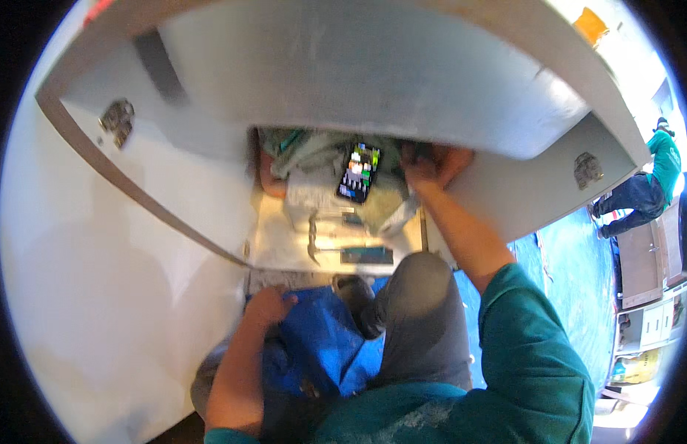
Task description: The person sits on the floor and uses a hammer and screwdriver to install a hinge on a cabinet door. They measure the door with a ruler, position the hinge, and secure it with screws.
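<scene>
A pale cabinet [92, 244] fills most of the frame. Blue fabric [321, 318], lower centre, looks soft and light, probably best gathered by a fold; the left hand [268, 305] is at its edge, the right hand [423, 170] at upper centre-right; whether either's fingers pinch anything, I cannot tell. The phone [359, 173], upper centre on grey-green cloth [314, 154], seems stiff, slick, fragile: grip its long edges.
</scene>
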A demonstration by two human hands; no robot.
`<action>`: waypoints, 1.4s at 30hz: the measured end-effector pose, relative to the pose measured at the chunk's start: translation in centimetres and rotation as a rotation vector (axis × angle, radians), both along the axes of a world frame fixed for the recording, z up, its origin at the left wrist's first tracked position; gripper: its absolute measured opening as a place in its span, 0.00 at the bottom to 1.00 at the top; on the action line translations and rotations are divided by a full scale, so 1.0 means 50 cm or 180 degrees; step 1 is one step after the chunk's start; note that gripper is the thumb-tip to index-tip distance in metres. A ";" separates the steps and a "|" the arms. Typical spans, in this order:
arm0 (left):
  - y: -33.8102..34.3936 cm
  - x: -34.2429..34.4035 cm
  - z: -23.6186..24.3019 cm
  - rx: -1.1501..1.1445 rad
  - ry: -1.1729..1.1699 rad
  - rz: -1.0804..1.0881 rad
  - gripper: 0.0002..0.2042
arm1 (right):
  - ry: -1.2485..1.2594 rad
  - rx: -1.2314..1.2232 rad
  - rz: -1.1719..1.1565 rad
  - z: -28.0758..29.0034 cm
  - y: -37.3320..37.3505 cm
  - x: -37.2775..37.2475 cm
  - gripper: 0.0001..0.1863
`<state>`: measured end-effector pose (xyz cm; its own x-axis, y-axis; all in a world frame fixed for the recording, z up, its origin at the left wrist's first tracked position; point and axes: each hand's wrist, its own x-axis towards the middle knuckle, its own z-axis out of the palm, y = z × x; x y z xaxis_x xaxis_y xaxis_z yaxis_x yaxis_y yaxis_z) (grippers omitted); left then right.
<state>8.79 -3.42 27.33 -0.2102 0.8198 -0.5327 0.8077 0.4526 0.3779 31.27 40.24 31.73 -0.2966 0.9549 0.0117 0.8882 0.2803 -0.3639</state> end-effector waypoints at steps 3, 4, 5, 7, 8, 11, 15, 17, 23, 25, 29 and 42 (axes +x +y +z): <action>0.002 0.002 0.024 0.0308 0.0001 0.0047 0.26 | -0.0115 0.0076 -0.0036 -0.037 0.031 0.013 0.28; 0.024 0.006 0.027 0.0363 -0.0072 0.0005 0.26 | -0.0057 0.0035 -0.0199 -0.036 0.075 0.035 0.29; -0.017 -0.010 0.032 0.0164 -0.0018 0.0123 0.27 | -0.0436 -0.0512 0.0198 -0.015 0.011 -0.028 0.30; -0.026 -0.015 0.035 -0.0096 -0.0052 0.0174 0.27 | -0.0198 -0.0097 0.0181 -0.011 -0.048 -0.039 0.27; -0.028 -0.015 0.034 -0.0033 -0.0045 0.0138 0.27 | -0.0164 -0.0076 0.0222 0.001 -0.059 -0.039 0.28; -0.037 -0.013 0.052 0.0059 -0.0050 0.0129 0.27 | -0.0054 0.0202 0.0397 0.043 -0.099 -0.035 0.30; 0.022 0.016 0.056 0.0364 -0.0063 -0.0001 0.28 | -0.0354 0.1683 0.0670 0.025 -0.022 0.092 0.34; -0.007 -0.006 0.026 0.0319 0.0038 0.0024 0.27 | -0.0094 0.1408 0.0807 0.076 -0.108 0.080 0.29; -0.034 0.003 0.049 0.0230 -0.0021 0.0286 0.22 | 0.1117 -0.0278 0.2846 0.554 -0.425 0.182 0.22; -0.048 -0.018 0.036 0.0159 0.0039 0.0348 0.21 | 0.1141 0.0573 0.3076 0.707 -0.467 0.235 0.19; -0.055 0.011 0.051 0.0558 0.0149 0.0234 0.22 | 0.0814 0.2494 0.1767 0.933 -0.438 0.271 0.06; -0.052 0.000 0.034 0.0417 0.0033 0.0033 0.27 | -0.0426 0.2099 0.1488 1.000 -0.182 0.255 0.13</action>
